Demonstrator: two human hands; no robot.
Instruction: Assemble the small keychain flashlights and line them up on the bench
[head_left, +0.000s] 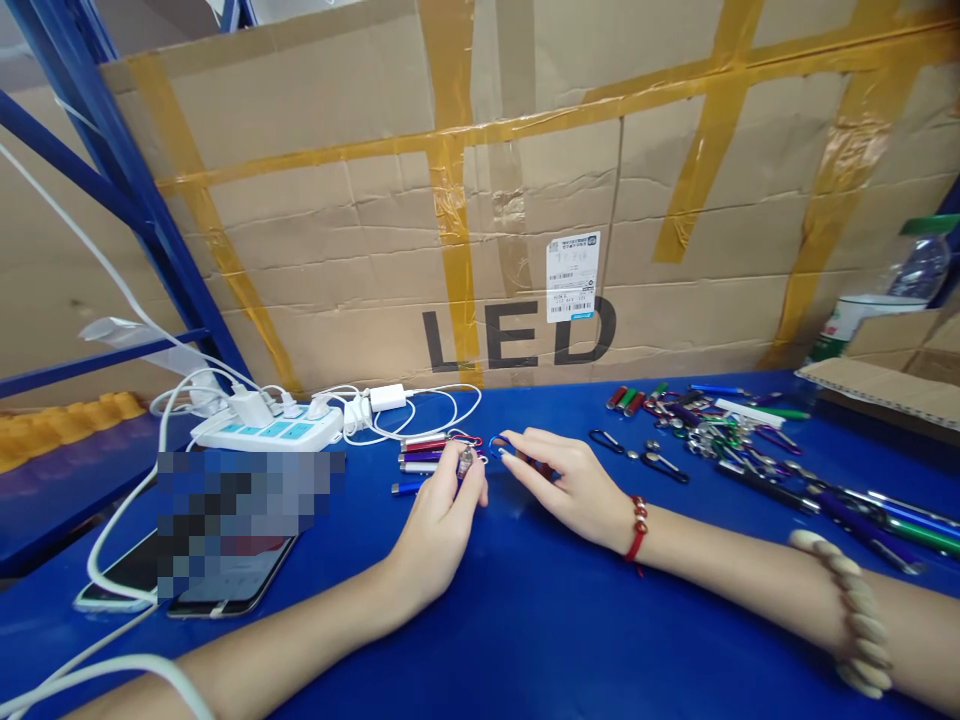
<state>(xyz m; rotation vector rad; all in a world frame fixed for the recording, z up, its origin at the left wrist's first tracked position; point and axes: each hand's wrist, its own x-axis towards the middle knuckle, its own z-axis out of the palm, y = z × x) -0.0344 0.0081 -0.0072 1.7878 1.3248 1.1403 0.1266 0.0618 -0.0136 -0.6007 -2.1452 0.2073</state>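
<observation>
**Left hand (439, 525) pinches a silver-tipped tube (465, 461), right hand (581, 485) a blue clip (496, 442)**

In the head view, the left hand grips the tube between thumb and forefinger, its silvery end pointing up. Just beside it, the right hand's thumb and forefinger close on the curved clip; whether clip and tube touch cannot be told. Both are above the middle of the blue bench (517, 620). A row of small coloured tubes (420, 459) lies just beyond the left hand. Two black clips (664, 468) rest to the right, near a heap of clips and tubes (720, 435). Left, two phones (232, 585) lie near a white power strip (274, 432).
</observation>
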